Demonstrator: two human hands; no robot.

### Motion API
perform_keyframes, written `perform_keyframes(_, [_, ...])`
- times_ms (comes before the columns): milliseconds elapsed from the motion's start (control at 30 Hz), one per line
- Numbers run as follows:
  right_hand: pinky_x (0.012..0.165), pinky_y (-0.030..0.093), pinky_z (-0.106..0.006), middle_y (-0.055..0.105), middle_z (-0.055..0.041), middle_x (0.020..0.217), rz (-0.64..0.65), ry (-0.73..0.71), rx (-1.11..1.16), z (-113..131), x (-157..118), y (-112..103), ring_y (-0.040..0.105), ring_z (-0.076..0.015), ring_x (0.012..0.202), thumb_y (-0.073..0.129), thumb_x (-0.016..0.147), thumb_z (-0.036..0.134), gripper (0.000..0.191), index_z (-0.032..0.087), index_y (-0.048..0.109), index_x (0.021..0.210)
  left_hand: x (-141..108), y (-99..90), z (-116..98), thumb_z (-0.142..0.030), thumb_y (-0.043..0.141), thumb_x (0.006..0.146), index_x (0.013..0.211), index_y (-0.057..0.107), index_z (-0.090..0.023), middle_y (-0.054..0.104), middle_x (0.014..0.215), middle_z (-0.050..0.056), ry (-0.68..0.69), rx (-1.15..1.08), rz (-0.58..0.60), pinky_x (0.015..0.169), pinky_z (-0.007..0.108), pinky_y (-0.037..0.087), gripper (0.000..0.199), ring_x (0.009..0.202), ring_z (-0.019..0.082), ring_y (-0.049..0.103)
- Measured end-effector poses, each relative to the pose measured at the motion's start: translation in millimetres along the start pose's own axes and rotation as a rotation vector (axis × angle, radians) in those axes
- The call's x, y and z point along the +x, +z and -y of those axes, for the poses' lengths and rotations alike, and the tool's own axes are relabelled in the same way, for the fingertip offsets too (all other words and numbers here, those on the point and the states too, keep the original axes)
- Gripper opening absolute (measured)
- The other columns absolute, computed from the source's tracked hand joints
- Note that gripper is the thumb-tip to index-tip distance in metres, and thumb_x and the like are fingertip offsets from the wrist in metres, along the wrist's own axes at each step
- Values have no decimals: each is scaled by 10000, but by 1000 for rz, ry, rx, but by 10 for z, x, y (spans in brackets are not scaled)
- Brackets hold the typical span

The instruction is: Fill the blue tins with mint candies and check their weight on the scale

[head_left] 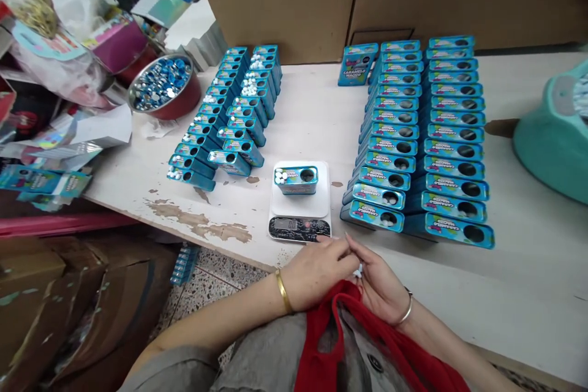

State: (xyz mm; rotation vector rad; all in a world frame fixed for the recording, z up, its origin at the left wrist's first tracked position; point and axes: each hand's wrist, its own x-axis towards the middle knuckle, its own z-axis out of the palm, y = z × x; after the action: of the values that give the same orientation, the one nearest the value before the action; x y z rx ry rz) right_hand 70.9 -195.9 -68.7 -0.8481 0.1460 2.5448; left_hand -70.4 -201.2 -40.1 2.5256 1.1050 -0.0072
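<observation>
A blue tin point(298, 185) with a round hole and several white candies on its top stands on a white digital scale point(321, 196). Just below the scale, my left hand point(319, 272) has its fingers bent toward my right palm. My right hand point(379, 285) is cupped beside it, with small white pieces point(358, 271) showing between the two hands. To the left of the scale stand rows of blue tins point(202, 125), many topped with white candies. More blue tins point(390, 144) with open holes are lined up on the right.
A red bowl point(184, 101) of shiny blue and silver pieces sits at the left, near bags and papers. A cardboard box point(285, 6) stands behind the table point(312, 107). A teal container point(546, 128) is at the far right.
</observation>
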Motion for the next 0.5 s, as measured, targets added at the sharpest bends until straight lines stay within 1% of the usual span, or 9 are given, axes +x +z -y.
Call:
perform_keyframes(100, [806, 556, -344, 731, -90, 959, -13, 36, 27, 2, -15, 32, 707, -210, 861, 610, 830, 338, 381, 127, 608, 1147, -23, -23, 26, -238, 432, 937, 944, 565, -173, 588, 975, 44, -31, -62, 12, 588, 259, 407, 149, 780, 160, 555])
perform_keyframes(200, [806, 556, -344, 734, -84, 938, -4, 58, 29, 7, -27, 53, 705, -218, 871, 654, 790, 297, 361, 127, 617, 1106, -46, -38, 54, -227, 454, 928, 926, 568, -172, 589, 964, 36, -32, -90, -5, 625, 250, 418, 127, 799, 155, 551])
perform_keyframes(300, [801, 558, -350, 734, -83, 929, 12, 77, 40, 13, -28, 58, 701, -232, 889, 695, 745, 283, 336, 130, 629, 1036, -58, -1, 75, -226, 456, 927, 904, 568, -161, 588, 917, 40, -25, -141, -73, 678, 241, 436, 131, 807, 147, 541])
perform_keyframes(400, [805, 559, -351, 731, -79, 933, 12, 69, 31, 15, -5, 48, 698, -230, 911, 680, 752, 261, 262, 138, 630, 978, -71, 34, 87, -208, 440, 926, 879, 568, -148, 584, 883, 52, -18, -193, -156, 684, 236, 450, 149, 778, 139, 537])
perform_keyframes(500, [840, 552, -345, 730, -74, 941, -4, 16, 42, 13, 48, 36, 693, -214, 937, 643, 781, 222, 176, 139, 629, 936, -91, -37, 138, -192, 430, 923, 882, 569, -143, 588, 881, 63, 6, -235, -258, 704, 235, 470, 154, 788, 137, 549])
